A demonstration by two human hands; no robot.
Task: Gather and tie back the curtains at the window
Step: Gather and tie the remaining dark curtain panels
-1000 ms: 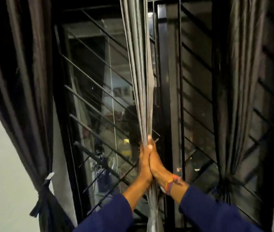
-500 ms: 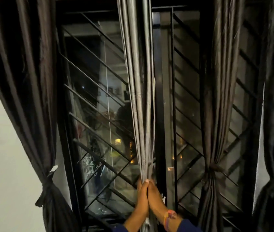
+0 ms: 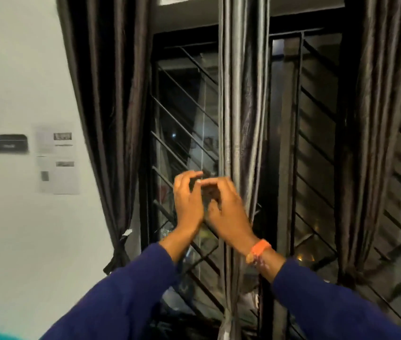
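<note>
While both hands hover in front of the window, neither one grips any cloth: the left hand (image 3: 186,200) has its fingers loosely curled around nothing, and the right hand (image 3: 224,212) is much the same, fingertips bent toward the left hand's so the 2 nearly meet. Both are blurred, so whether the fingertips touch cannot be told. Just behind and beside the right hand hangs the grey middle curtain (image 3: 242,106), gathered into a narrow column and cinched low down by a knot (image 3: 229,317). At the left edge of the window the dark left curtain (image 3: 111,106) is bunched and bound by a dark tie (image 3: 118,251). On the right a third dark curtain (image 3: 366,143) is drawn in near its lower end. A black window grille (image 3: 182,133) with slanted bars shows between them. An orange wristband (image 3: 259,249) circles the right wrist, and paper sheets (image 3: 57,160) are stuck on the white wall.
</note>
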